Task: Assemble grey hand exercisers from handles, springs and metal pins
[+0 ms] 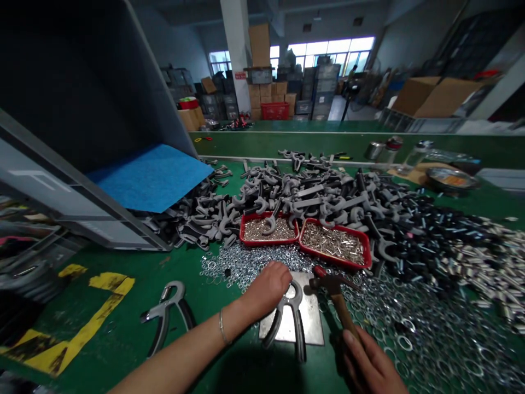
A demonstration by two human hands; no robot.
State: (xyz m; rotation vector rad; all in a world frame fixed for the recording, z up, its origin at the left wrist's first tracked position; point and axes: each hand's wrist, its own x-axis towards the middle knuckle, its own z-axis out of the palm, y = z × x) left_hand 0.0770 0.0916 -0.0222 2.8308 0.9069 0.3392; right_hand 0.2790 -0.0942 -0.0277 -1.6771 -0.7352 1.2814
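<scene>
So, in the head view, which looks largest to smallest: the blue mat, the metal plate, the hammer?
1. blue mat
2. metal plate
3. hammer, its handle end hidden in the right hand

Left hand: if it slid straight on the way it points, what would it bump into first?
Probably the heap of silver washers just beyond the left hand, then the red trays behind them. Depth is hard to judge from this one view.
</scene>
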